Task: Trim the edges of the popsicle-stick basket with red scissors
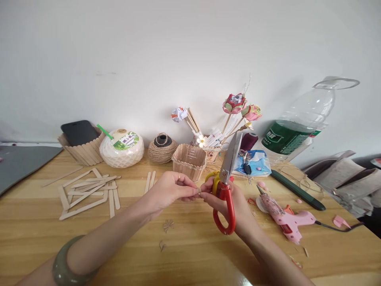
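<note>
Over the middle of the table, my left hand (169,191) pinches a tiny tan piece (199,191), perhaps twine, between thumb and fingertips. My right hand (238,206) meets it there, thumb and finger at the same small piece. Tucked in my right hand are scissors (230,159) with red and yellow handles, blades pointing up. Below my hands lie a small looped twine bow (168,225) and a thin curled scrap (162,246). Just beyond my fingers stands a small basket (189,161) made of wooden sticks.
Loose craft sticks (86,194) lie at left, before a stick basket (85,153) holding a phone (79,133). A coconut (122,149), twine ball (162,151) and paper flowers (235,104) stand behind. At right are a pink glue gun (285,218), green pen-like stick (297,190) and bottle (294,127).
</note>
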`<state>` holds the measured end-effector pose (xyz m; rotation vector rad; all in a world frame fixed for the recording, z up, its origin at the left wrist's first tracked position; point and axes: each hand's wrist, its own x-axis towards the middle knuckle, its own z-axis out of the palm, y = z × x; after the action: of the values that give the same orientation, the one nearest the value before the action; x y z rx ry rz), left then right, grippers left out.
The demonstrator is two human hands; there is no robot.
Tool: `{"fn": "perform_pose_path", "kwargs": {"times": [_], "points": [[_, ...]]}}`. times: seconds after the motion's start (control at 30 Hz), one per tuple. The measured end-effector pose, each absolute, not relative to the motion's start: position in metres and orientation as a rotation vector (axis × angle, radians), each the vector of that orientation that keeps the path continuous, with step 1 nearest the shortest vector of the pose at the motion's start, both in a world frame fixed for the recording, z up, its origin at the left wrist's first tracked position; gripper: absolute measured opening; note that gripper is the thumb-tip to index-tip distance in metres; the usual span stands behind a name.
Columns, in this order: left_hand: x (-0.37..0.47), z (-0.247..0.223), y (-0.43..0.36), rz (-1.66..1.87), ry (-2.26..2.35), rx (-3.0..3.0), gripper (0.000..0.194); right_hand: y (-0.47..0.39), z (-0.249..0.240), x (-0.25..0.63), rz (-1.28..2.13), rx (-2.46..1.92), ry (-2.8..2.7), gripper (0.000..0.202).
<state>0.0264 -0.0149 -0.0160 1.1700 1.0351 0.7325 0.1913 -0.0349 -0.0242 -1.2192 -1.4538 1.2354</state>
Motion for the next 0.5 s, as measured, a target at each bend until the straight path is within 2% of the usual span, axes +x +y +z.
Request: {"fn": "perform_pose_path", "kwargs": {"times": [0.23,0.5], "points": [[0.0278,-0.0169,-0.0162,0.715,1.047,1.158,0.012,-0.0352,-0.0225,0.1914,1.268,-1.210,-1.436,0.028],[0.0257,-0.0158,-0.0151,0.705,0.977,1.170,0.008,-0.0351,-0.0205,0.1914,1.262,-1.243,-1.410,0.030]]}}
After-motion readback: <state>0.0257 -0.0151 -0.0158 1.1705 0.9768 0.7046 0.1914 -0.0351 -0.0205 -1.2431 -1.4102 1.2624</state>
